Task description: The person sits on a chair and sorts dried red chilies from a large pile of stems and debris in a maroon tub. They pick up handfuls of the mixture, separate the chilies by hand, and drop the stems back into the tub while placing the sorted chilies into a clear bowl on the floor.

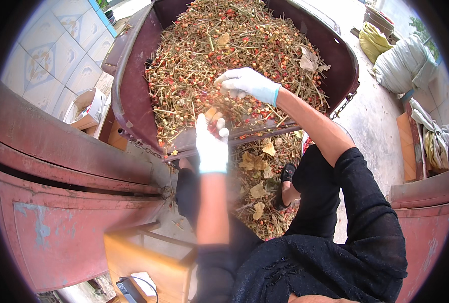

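Note:
A large heap of dry stems and caps with red bits [224,45], which look like chili pepper scraps, fills a maroon metal cart bed [133,79]. Over the near slope of the heap, my right hand [249,84] is in a white glove with a pale blue cuff, its fingers loosely bent and nothing visible in them. My left hand [212,147], gloved alike, is raised at the bed's near edge, palm up and cupped. Reddish bits show between its curled fingers and thumb, though motion blurs them. The fingertips look stained brown.
Stems and dry leaves [258,189] cover the floor between my feet. A wooden stool [148,250] stands at lower left, with a dark device [131,289] on it. Red metal doors [57,223] flank me. Chains [343,106] hang at the bed's corners; a white sack [404,64] lies right.

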{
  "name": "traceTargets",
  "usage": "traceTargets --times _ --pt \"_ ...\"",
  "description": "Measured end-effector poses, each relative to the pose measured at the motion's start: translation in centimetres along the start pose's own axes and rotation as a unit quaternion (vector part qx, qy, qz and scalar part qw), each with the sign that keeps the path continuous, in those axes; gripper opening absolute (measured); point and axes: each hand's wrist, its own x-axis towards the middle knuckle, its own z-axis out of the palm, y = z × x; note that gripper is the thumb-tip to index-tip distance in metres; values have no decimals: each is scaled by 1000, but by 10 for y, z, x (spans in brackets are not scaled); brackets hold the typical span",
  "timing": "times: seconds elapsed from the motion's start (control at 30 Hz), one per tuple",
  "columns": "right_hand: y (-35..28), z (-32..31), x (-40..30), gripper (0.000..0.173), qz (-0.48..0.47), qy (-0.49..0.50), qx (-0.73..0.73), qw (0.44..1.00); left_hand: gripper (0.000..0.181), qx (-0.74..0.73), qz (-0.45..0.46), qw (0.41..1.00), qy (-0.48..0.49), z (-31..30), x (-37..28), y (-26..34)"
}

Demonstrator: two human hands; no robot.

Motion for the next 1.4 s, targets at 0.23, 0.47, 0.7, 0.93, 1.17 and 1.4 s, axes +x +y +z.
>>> traceTargets --times 0.23,0.47,0.7,0.93,1.17,1.4 --pt "31 23 31 24 -190 98 -323 922 29 -47 -22 998 31 7 -3 2" --pt "45 54 66 14 -169 144 -488 844 19 -72 -22 996 -42 -13 1 11" --pt "35 35 41 19 -190 131 -286 930 19 -86 -24 994 -62 -17 4 14" --pt "15 24 15 33 -110 50 -158 980 21 -51 -10 996 -72 -11 5 9" --pt "-1 47 -8 28 -166 -9 -195 967 23 -69 -1 998 5 -7 -2 7" --pt "3 -23 -7 34 -67 123 -422 896 22 -91 -19 993 -67 -19 7 14"
